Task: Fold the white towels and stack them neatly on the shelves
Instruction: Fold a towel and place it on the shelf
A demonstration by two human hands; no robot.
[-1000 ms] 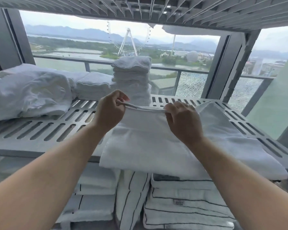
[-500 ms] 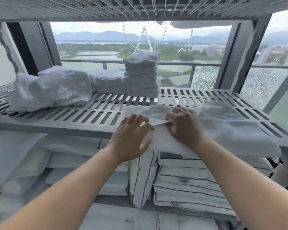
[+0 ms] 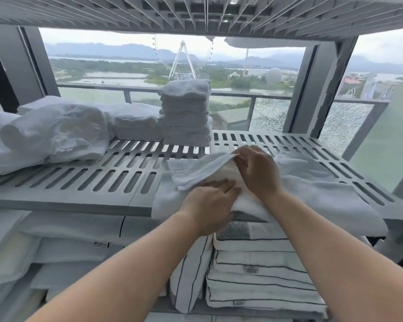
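Head-worn view, forward-down, close over shelf [image 3: 79, 182]

Grey slotted shelf [image 3: 102, 177]: tall folded-towel stack [image 3: 185, 112] back ctr, shorter stack [image 3: 137, 126] touching its L, crumpled towel pile [image 3: 51, 133] far L, spread towel [image 3: 323, 182] front R.

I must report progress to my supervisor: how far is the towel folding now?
Done: a tall stack and a shorter stack of folded towels stand at the back of the slotted shelf. In hand: the right hand pinches a flap of the small towel while the left hand presses it flat. Left: the crumpled heap on the left, and seemingly the large towel spread underneath.
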